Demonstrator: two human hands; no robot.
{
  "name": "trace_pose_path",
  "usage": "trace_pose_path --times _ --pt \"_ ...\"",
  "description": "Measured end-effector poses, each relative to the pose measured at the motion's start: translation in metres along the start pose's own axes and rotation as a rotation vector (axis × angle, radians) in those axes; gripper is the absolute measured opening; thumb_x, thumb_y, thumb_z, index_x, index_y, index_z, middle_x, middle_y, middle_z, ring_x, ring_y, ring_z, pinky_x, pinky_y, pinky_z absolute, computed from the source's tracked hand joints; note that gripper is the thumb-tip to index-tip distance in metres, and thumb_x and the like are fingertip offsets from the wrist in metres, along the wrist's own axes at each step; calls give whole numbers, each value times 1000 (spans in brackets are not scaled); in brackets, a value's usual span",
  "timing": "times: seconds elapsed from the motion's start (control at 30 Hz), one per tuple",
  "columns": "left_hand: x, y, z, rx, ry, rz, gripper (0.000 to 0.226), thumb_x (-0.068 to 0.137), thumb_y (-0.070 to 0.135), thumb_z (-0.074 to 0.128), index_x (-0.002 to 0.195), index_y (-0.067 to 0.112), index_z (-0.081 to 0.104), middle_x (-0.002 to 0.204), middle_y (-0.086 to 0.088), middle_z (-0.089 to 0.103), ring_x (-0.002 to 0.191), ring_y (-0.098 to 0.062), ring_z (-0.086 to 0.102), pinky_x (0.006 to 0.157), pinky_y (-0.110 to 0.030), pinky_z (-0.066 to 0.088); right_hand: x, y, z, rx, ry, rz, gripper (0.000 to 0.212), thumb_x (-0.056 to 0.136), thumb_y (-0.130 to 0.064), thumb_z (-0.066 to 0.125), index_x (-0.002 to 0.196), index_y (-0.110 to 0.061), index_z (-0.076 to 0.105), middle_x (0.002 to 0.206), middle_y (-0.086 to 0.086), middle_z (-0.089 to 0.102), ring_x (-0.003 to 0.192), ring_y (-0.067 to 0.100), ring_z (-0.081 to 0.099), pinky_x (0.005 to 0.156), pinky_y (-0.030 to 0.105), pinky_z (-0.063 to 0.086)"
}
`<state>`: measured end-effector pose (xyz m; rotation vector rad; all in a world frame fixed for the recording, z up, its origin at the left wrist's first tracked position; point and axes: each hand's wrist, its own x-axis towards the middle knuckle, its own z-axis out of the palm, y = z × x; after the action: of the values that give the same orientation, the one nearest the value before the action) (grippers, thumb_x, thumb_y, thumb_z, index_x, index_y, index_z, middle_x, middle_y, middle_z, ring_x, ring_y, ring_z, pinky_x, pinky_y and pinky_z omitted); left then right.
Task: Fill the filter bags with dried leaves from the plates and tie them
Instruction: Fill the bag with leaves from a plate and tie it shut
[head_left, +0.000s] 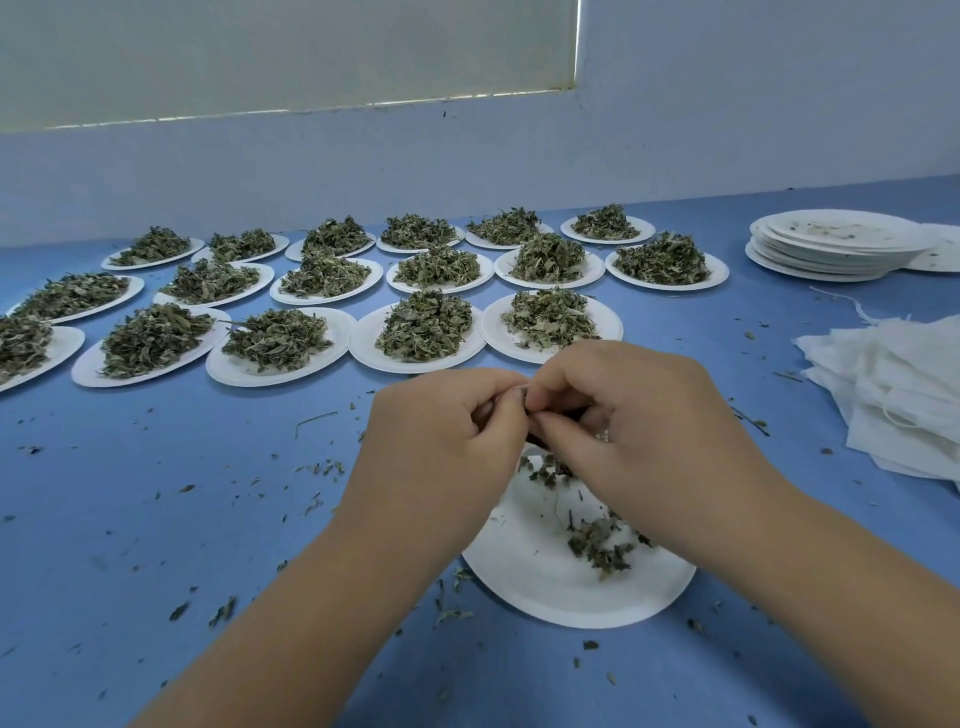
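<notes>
My left hand and my right hand meet fingertip to fingertip above a white paper plate near the table's front. Both pinch something small between thumb and fingers; it is mostly hidden by the hands, and I cannot tell whether it is a bag's string. The plate under them bears only a few dried leaves. Several plates heaped with dried leaves stand in rows behind my hands. A pile of white filter bags lies at the right.
A stack of used white plates stands at the back right. Leaf crumbs are scattered over the blue table. A pale wall runs along the table's far edge.
</notes>
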<state>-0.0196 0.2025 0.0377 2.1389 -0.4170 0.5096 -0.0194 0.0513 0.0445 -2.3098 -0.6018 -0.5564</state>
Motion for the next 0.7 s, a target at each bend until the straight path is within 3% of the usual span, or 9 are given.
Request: trace_pose_path --times 0.13,0.23,0.3,0.37,0.43,0.53,0.6,0.7 --pt "1 -2 -2 -29 16 -22 27 89 14 56 81 29 76 45 -7 54 43 -20 54 51 -38 46 -1 1 -3 3 30 -58 15 84 -10 70 90 -24 72 81 -14 68 80 2 58 72 17 47" --pt "2 -5 -3 -28 26 -30 22 90 18 57 81 23 76 46 -10 53 49 -28 55 53 -41 46 -2 1 -11 41 106 -108 16 83 -11 68 89 -25 73 82 -15 69 82 1 61 67 17 49" --pt "2 -8 -4 -56 39 -46 21 90 18 58 78 14 74 50 -17 52 49 -32 54 47 -33 47 -1 2 -15 62 157 -116 13 83 -13 65 87 -25 70 84 -15 66 83 3 61 64 17 49" --pt "3 -9 -4 -120 47 -76 21 90 15 58 76 8 72 55 -24 51 49 -34 52 41 -20 47 1 3 -19 55 172 -68 9 85 -22 62 88 -30 66 87 -19 61 84 1 58 67 12 46" --pt "3 -9 -5 -162 52 -97 21 90 14 58 75 14 73 56 -23 52 45 -29 53 42 -17 47 2 7 -21 66 115 35 7 89 -41 59 95 -39 61 95 -22 56 90 -3 55 73 7 42" --pt "4 -9 -7 -190 65 -109 28 91 15 59 74 32 73 52 -15 54 41 -20 55 42 -18 47 3 13 -22 98 -83 212 51 68 -72 54 113 -47 51 111 -28 49 98 -11 51 70 13 44" --pt "4 -9 -8 -198 71 -112 30 92 17 59 74 37 72 50 -13 54 40 -18 57 42 -20 48 3 14 -21 75 -213 257 71 55 -81 53 119 -51 43 113 -31 45 93 -14 51 66 15 41" --pt "5 -9 -9 -191 79 -101 29 92 17 58 76 37 72 50 -12 54 40 -18 58 43 -18 47 2 15 -17 84 -241 268 66 53 -78 60 112 -51 47 102 -29 53 82 -9 57 63 15 44"
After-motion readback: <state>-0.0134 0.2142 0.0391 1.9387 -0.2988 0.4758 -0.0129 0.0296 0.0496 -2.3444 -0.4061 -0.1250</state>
